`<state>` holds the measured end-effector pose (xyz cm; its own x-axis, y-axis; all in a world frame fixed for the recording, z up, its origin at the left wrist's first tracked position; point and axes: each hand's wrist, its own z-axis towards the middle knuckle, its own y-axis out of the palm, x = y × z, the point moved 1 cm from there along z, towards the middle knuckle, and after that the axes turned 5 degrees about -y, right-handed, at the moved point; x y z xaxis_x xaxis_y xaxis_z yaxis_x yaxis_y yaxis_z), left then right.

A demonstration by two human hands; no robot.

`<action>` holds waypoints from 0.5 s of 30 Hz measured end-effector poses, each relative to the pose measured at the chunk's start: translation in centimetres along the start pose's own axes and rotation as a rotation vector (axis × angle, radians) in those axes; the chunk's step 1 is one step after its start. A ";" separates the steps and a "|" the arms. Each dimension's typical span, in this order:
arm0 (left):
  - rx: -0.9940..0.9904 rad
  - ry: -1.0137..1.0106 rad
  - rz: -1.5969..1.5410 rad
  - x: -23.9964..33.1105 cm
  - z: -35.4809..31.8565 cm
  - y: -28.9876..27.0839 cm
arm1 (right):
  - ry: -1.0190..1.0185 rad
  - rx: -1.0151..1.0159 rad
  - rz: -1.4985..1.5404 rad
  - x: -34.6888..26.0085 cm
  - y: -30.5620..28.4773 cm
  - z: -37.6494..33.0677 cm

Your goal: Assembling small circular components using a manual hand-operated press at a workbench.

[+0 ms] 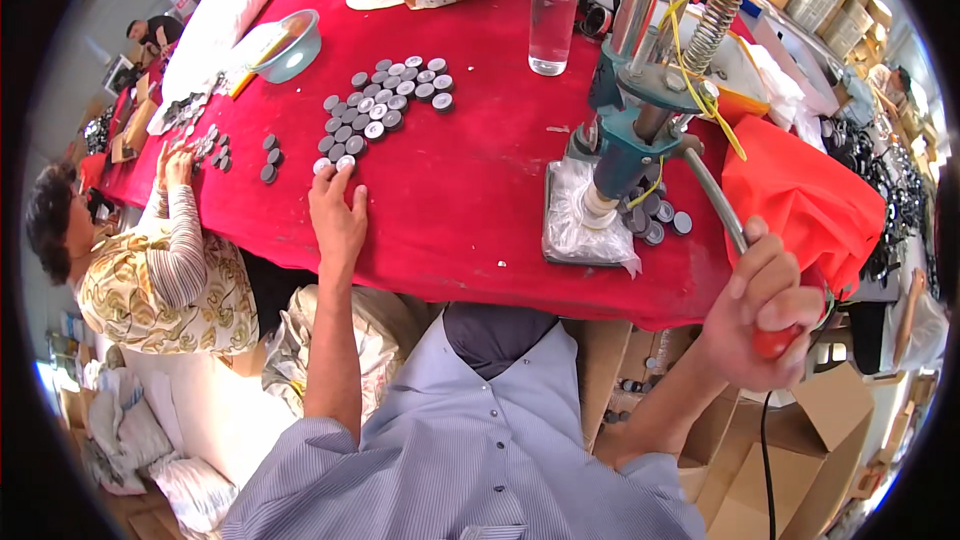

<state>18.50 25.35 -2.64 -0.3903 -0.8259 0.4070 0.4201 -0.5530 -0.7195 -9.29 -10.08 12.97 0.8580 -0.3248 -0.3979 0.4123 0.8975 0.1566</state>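
We note round grey-and-silver discs (385, 105) clustered; left hand (337, 215) open, fingertips touching them; right hand (765, 305) clenched on red-handled press lever (722, 210).

A cluster of round discs (385, 105) is spread on the table (470, 200), left of the press (630, 120); a bottle (553, 20) is placed behind, between them.

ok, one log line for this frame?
left hand: on round caps, red table | right hand: gripping press lever | press: caps at base
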 end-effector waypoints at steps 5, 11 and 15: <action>-0.016 0.001 -0.164 0.9 1.0 0.6 | 0.085 -0.011 0.200 1.8 -0.1 6.1; -0.134 -0.239 -0.104 2.3 3.0 0.5 | 0.302 0.040 0.248 6.5 0.5 13.5; -0.121 -0.090 -0.394 6.3 1.8 1.0 | 0.506 0.148 0.225 9.7 1.7 16.9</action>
<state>17.96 19.44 0.21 -0.4261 -0.5634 0.7078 0.1515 -0.8158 -0.5582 4.87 -16.76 24.66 0.6913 0.0851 -0.7175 0.3062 0.8650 0.3976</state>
